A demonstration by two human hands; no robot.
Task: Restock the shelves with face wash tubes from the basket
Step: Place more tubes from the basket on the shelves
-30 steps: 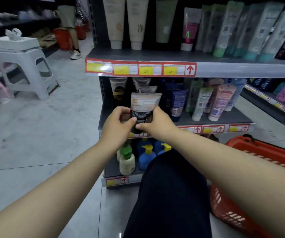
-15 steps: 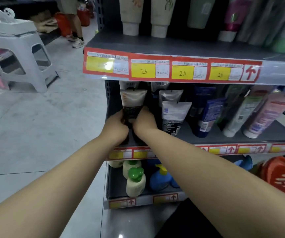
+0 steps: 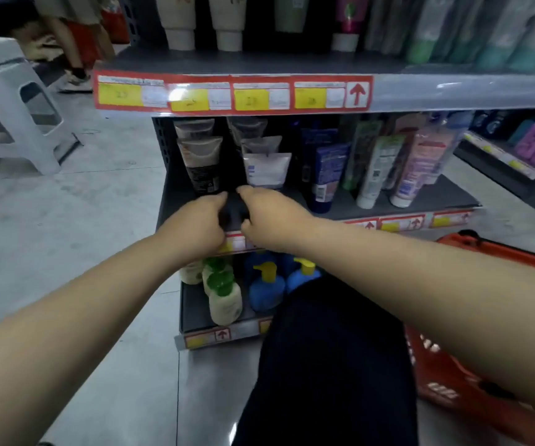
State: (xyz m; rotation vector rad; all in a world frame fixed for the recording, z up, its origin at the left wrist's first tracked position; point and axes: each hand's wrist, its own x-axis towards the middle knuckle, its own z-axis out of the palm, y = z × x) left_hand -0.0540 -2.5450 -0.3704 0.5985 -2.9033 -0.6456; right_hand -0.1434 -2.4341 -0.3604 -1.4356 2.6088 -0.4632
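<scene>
Where the face wash tube stands: the beige-and-black face wash tube (image 3: 200, 165) is upright, crimped end up, at the front of the leftmost row on the middle shelf (image 3: 446, 194), with like tubes lined up behind it.
Your left hand: your left hand (image 3: 195, 226) sits at the shelf's front lip, just below that tube, fingers curled inward. Its forefinger tip comes close to the tube's base, but you cannot tell whether it touches or grips anything.
Your right hand: your right hand (image 3: 272, 214) is just beside the left, knuckles up, fingers curled too. A dark shape lies between the two hands, too blurred to name, so its hold cannot be told either.
Neighbouring rows: a white tube (image 3: 267, 170) fronts the next row to the right, then come dark blue tubes (image 3: 327, 169).
Basket: the red basket (image 3: 453, 375) sits on the floor at your right, partly behind your right forearm; its contents are hidden.
Shelf above: pale tubes (image 3: 179, 24) stand over a red and yellow price strip (image 3: 232, 93).
Shelf below: green-capped pump bottles (image 3: 226, 300) stand beside blue pump bottles (image 3: 266, 291).
Further off: a grey plastic stool (image 3: 11, 107) stands on the left, with another person's legs (image 3: 76, 43) beyond it.
</scene>
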